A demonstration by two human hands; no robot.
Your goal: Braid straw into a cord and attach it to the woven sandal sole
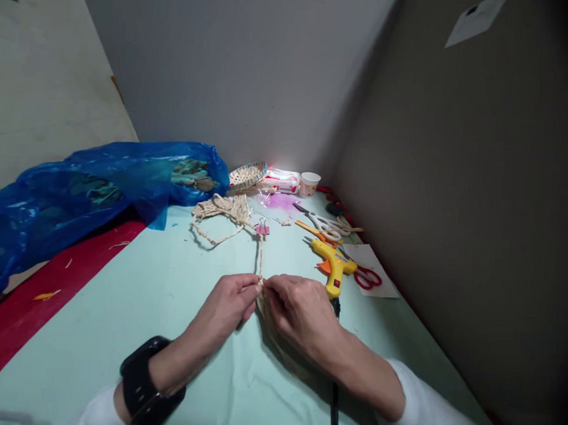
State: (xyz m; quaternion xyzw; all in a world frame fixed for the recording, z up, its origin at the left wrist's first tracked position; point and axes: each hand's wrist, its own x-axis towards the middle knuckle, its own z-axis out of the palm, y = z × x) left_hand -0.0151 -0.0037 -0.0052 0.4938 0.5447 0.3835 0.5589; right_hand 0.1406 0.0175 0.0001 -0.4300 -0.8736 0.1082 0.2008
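A cream-coloured braided cord (261,256) runs down the middle of the table toward me. At its far end a pink binder clip (263,230) grips it, and the rest of the braid lies in a coiled bundle (222,209) behind to the left. My left hand (234,302) pinches the near end of the cord between thumb and fingers. Right beside it, my right hand (300,308) is closed on the same spot, fingertips almost touching the left ones. Loose pale strands hang below, partly hidden by the right hand.
A yellow glue gun (333,262) lies right of my hands, its black cable running toward me. Near it are red-handled scissors (367,278) and white-handled scissors (328,227). A blue plastic bag (124,172) fills the left; a woven basket (248,176) and paper cup (309,185) stand behind.
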